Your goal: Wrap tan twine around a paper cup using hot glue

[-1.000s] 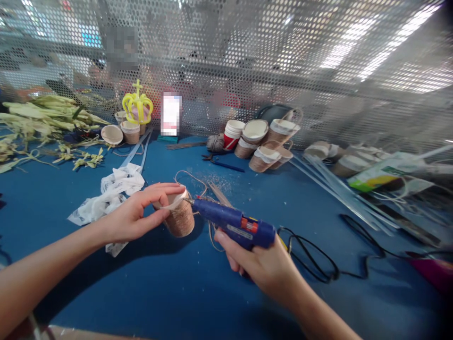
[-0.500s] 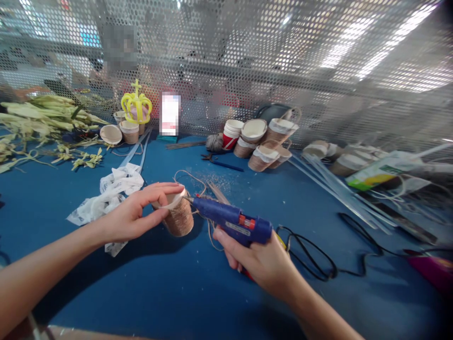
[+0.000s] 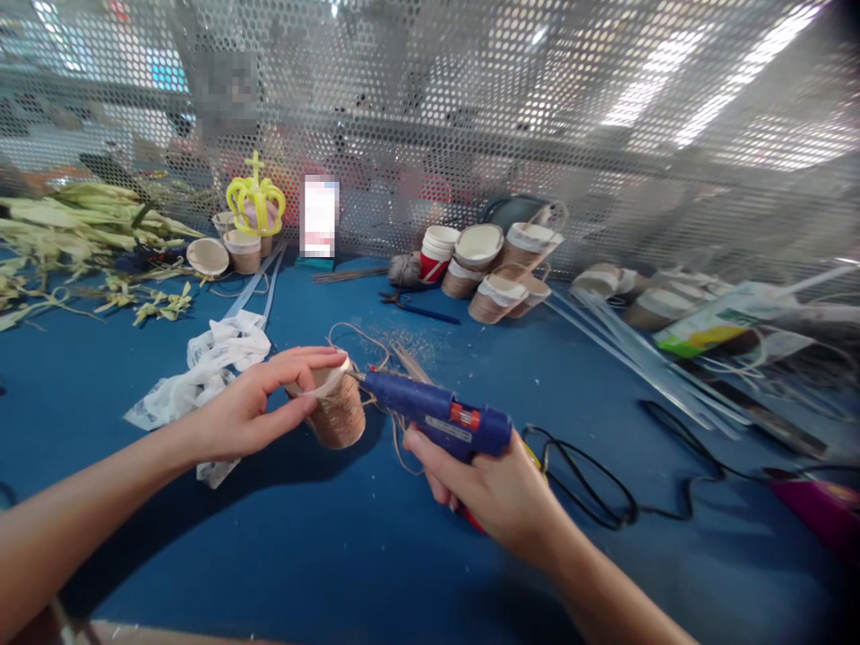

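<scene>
My left hand [image 3: 272, 399] grips the rim of a twine-wrapped cup [image 3: 341, 417], fingers over its mouth and thumb on the near side. The cup stands tilted above the blue table. A strip of white lace [image 3: 329, 383] lies along its upper edge, partly behind my fingers. My right hand [image 3: 480, 479] is wrapped around the handle of a blue glue gun [image 3: 436, 412]. The gun's nozzle points left and meets the cup near the rim, or nearly so; I cannot tell if it touches. More lace [image 3: 225, 354] lies crumpled beyond my left wrist.
Cups [image 3: 497, 296] wrapped in twine, a grey yarn ball [image 3: 405, 270] and pliers [image 3: 420, 307] lie at the back. Clear glue sticks [image 3: 645, 367] and a black cord [image 3: 605, 497] are on the right. Dried husks [image 3: 87, 224] and a yellow crown [image 3: 255, 202] stand left, before a perforated metal screen [image 3: 403, 116].
The whole view has shifted very slightly. Both hands, the cup and the glue gun keep the same positions relative to one another.
</scene>
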A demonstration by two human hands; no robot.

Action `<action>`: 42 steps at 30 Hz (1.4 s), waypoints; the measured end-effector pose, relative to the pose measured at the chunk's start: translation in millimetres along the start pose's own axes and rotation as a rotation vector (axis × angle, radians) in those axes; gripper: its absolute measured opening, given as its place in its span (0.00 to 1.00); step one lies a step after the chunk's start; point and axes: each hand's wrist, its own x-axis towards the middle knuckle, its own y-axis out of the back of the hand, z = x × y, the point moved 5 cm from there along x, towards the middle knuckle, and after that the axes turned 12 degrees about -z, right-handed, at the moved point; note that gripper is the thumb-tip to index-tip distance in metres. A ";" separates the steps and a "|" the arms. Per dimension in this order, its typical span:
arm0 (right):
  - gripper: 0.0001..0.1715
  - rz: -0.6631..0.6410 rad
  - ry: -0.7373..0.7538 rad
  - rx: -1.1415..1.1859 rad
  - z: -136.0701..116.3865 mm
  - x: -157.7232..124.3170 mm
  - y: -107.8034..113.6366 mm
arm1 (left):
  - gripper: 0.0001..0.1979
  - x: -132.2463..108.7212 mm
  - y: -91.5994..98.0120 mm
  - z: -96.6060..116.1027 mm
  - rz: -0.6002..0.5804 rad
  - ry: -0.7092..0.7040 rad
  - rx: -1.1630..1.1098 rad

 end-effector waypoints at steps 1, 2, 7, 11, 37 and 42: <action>0.14 0.014 -0.004 0.005 0.5 0.3 0.5 | 0.07 0.2 0.0 -0.1 0.001 0.001 0.002; 0.14 0.023 -0.006 0.006 0.9 0.8 0.8 | 0.07 0.4 -0.1 -0.2 0.002 0.004 0.003; 0.12 0.049 -0.011 -0.004 0.9 3.2 1.4 | 0.07 0.4 -0.6 -0.1 0.001 0.003 0.003; 0.12 0.064 -0.002 -0.010 -0.9 2.7 3.4 | 0.07 -0.1 -0.3 0.7 0.000 0.000 0.013; 0.15 0.001 0.009 -0.032 -3.7 -0.1 -0.1 | 0.07 0.3 -0.9 1.8 -0.006 -0.009 0.025; 0.18 -0.009 0.007 -0.058 -11.5 -5.2 -1.8 | 0.08 0.6 -0.9 1.3 -0.014 -0.001 0.021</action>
